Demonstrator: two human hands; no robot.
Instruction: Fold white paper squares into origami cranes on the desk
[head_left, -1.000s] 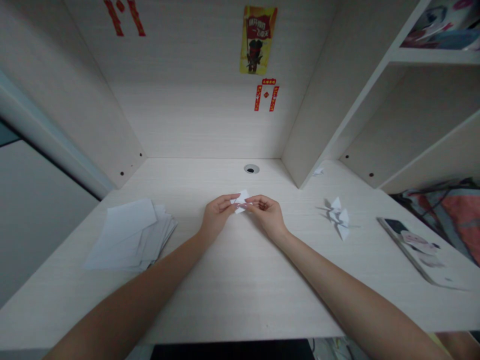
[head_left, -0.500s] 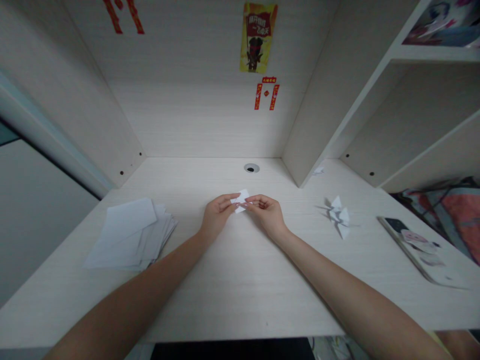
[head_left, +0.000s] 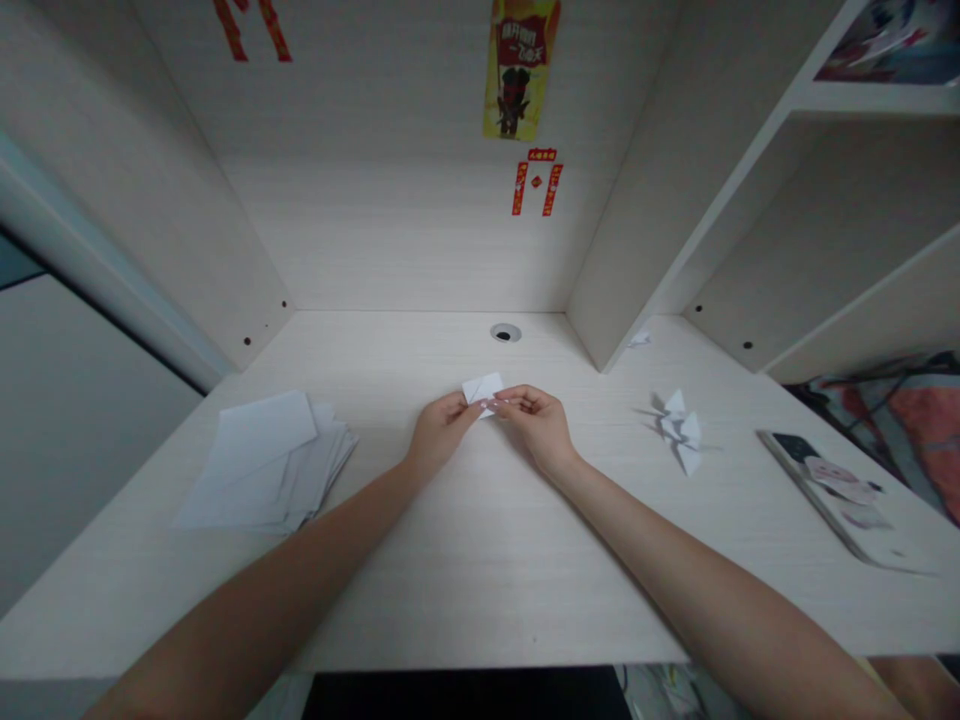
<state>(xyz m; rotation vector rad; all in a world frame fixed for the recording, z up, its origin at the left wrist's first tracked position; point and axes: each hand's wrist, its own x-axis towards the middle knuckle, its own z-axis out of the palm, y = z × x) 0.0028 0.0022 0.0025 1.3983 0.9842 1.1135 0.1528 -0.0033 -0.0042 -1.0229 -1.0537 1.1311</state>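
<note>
A small folded piece of white paper (head_left: 482, 386) is held up between both hands over the middle of the desk. My left hand (head_left: 442, 425) pinches its left and lower side, thumb in front and fingers behind. From the other side my right hand (head_left: 538, 425) grips its right lower edge, the thumb and index fingertips close to the left thumb. A crease line shows across the paper's face. The fingertips cover its lower part.
A stack of white paper sheets (head_left: 262, 465) lies on the left of the desk (head_left: 450, 580). To the right are folded white paper cranes (head_left: 681, 430) and a phone (head_left: 847, 500) in a case. A round cable hole (head_left: 505, 333) sits near the back panel. An upright divider (head_left: 630, 220) stands behind the right hand.
The folded paper has been turned in the fingers, so a wider, creased face shows above the thumbs. My left fingers have drawn back behind it. The camera view has shifted slightly.
</note>
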